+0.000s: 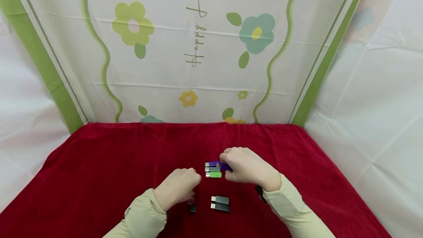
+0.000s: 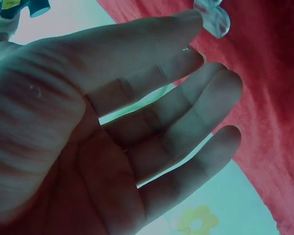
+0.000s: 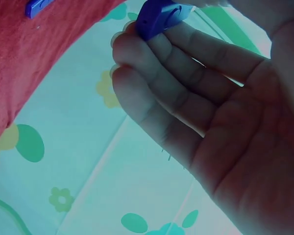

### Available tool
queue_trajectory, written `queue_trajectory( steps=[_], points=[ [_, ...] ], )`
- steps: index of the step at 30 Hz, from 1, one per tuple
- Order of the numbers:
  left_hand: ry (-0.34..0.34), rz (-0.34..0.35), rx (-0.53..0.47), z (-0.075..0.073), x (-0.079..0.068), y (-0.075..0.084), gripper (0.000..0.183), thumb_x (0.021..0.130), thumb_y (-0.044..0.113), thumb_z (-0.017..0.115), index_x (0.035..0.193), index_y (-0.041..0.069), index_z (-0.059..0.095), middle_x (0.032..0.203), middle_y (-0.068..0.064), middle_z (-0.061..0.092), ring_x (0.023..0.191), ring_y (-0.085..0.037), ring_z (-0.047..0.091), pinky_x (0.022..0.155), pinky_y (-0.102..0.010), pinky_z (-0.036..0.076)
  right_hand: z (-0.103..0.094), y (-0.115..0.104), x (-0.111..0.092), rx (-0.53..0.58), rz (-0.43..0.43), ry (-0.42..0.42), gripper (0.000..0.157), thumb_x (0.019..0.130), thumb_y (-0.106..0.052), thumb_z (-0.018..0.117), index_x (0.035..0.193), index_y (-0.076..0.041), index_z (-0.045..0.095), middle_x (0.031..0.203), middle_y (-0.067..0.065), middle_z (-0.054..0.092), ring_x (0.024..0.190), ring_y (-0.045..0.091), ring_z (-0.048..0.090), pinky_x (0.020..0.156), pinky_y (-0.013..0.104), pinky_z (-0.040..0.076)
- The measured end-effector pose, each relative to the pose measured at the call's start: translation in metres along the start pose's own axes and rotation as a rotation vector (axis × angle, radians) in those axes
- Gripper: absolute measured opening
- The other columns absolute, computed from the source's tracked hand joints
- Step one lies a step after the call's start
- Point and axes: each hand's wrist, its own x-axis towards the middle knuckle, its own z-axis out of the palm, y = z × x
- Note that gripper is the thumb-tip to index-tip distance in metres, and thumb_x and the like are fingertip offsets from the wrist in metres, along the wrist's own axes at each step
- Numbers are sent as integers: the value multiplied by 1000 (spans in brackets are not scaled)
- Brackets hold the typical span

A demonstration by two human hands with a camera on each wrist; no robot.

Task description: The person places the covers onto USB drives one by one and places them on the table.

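My right hand [image 1: 246, 166] pinches a purple USB stick [image 1: 226, 167] between thumb and fingers, its metal plug pointing left. Right beside the held stick, several others lie in a row: a purple USB stick [image 1: 212, 164], a grey one [image 1: 212, 169] and a green one [image 1: 215, 175]. In the right wrist view the held stick's purple end [image 3: 161, 20] shows at the fingertips. My left hand [image 1: 178, 186] hovers low over the cloth with loosely bent fingers. Clear plastic caps [image 2: 216, 22] lie just past its thumb tip in the left wrist view.
Two dark grey USB sticks, an upper [image 1: 221, 199] and a lower [image 1: 222, 207], lie nearer me. A small dark piece [image 1: 193, 209] sits below the left hand. Red cloth [image 1: 115, 164] covers the table; white printed curtains [image 1: 211, 72] stand behind and at both sides.
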Motion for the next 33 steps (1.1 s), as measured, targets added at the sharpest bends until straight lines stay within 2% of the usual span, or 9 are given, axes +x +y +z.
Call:
queue_trajectory(
  steps=[5, 12, 21, 27, 33],
  points=[
    [27, 14, 24, 6, 0, 2, 28, 64, -1, 82, 64, 16, 59, 64, 1, 52, 55, -14, 53, 49, -29, 45, 0, -1, 1, 6, -16, 6, 22, 68, -6, 75, 69, -14, 55, 66, -11, 40, 56, 6, 36, 48, 21, 34],
    [48, 25, 66, 14, 1, 3, 28, 65, -2, 81, 63, 16, 60, 60, 2, 51, 51, -13, 50, 46, -28, 44, 1, -1, 1, 12, -23, -5, 22, 69, -6, 75, 70, -15, 55, 67, -11, 40, 55, 5, 36, 48, 21, 34],
    [65, -12, 68, 14, -1, 5, 29, 63, -3, 80, 60, 16, 58, 57, 0, 49, 49, -15, 51, 43, -29, 44, 3, -1, 1, 8, -18, -16, 22, 69, -6, 76, 70, -15, 55, 67, -11, 42, 56, 6, 39, 48, 21, 35],
    [85, 6, 102, 15, 0, 4, 30, 64, -4, 79, 59, 16, 57, 56, 0, 49, 47, -15, 50, 42, -29, 43, 3, -1, 1, 15, -17, -19, 23, 70, -6, 75, 69, -16, 54, 67, -11, 41, 55, 6, 38, 47, 21, 35],
    [56, 8, 33, 15, 3, 6, 29, 70, -3, 76, 60, 16, 58, 55, 2, 45, 46, -10, 43, 43, -25, 40, 5, -1, 1, 26, -16, -26, 21, 69, -5, 74, 70, -15, 55, 66, -11, 40, 56, 7, 36, 47, 22, 34]
  ],
)
